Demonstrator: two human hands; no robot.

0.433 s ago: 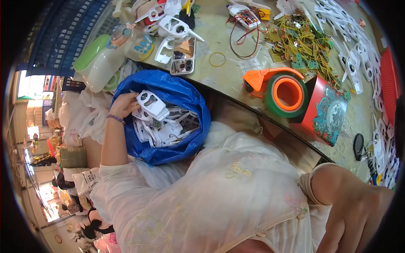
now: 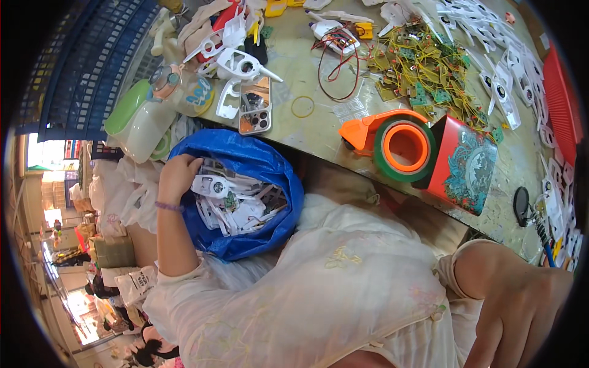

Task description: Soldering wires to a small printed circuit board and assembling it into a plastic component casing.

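Note:
My left hand (image 2: 179, 176), with a beaded bracelet on its wrist, reaches over the left rim of a blue woven plastic bag (image 2: 287, 168). Its fingers are bent together at the opening, and whatever they grip is hidden. Just beside the fingertips, a white plastic shell (image 2: 211, 186) with a round dark opening rests on other white plastic parts (image 2: 245, 211) inside. My right hand (image 2: 527, 313) looms large at the lower right, close to the camera. Those fingers point down and run out of the picture, so their grip does not show.
On the table (image 2: 294, 138) lie a mirror-like phone (image 2: 255, 110), an orange tape dispenser (image 2: 374, 129) with green tape, a red patterned box (image 2: 463, 165), a heap of wired circuit boards (image 2: 429, 70) and many white shells (image 2: 503, 92). Blue crates (image 2: 86, 73) stand at the left.
The white shell, held up by my left hand before, now sits lower among the parts in the bag. My left hand has moved down to the rim. The whole view has shifted slightly.

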